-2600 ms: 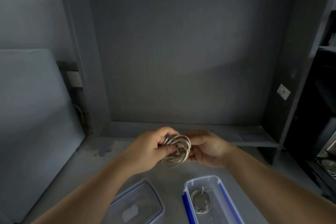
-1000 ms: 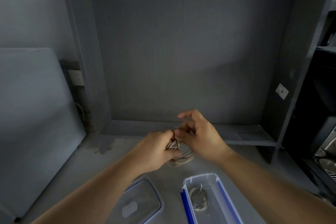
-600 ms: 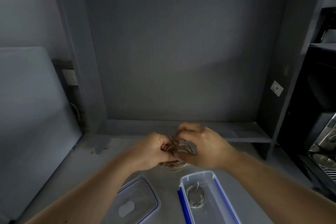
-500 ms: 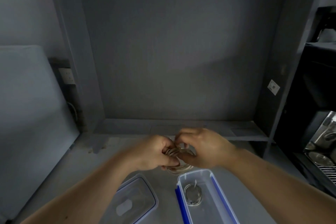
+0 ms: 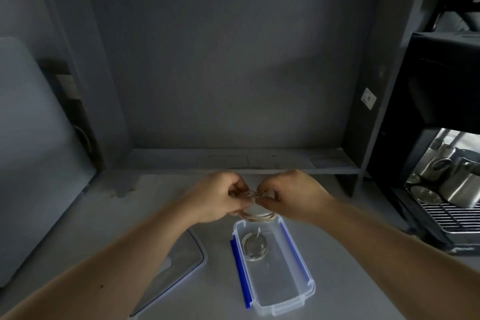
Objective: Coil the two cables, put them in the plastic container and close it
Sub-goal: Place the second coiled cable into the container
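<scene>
Finishing the 2nd coil: left hand point(image 5: 218, 196) and right hand point(image 5: 291, 193) both pinch the top of the cable point(image 5: 257, 212) between them, fingers closed on its strands, loops hanging below just above the far end of the box point(image 5: 310, 287). Can't tell if the loose end is tucked yet; the fingers hide it.

1st coil point(image 5: 254, 246) already lies in the far half of the box, near half bare. Lid point(image 5: 179, 262) flat on the worktop point(image 5: 109, 226) just left of the box, partly under the left forearm. Box has blue clips along both long sides, sitting open.

How to do it well, my read:
- Keep the left pinch tight on all loops while the right wraps or tucks the tail, else the coil springs open.
- Keep loops small enough to fit the box width; they look approx right.
- Lower the coil flat into the bare near half, not on top of the 1st coil, so the lid seats.
- Let go only once it lies down; check no strand sits over the rim before lid + clips.

Risk: stiff cable uncoils on release and a loop gets caught under the lid.
</scene>
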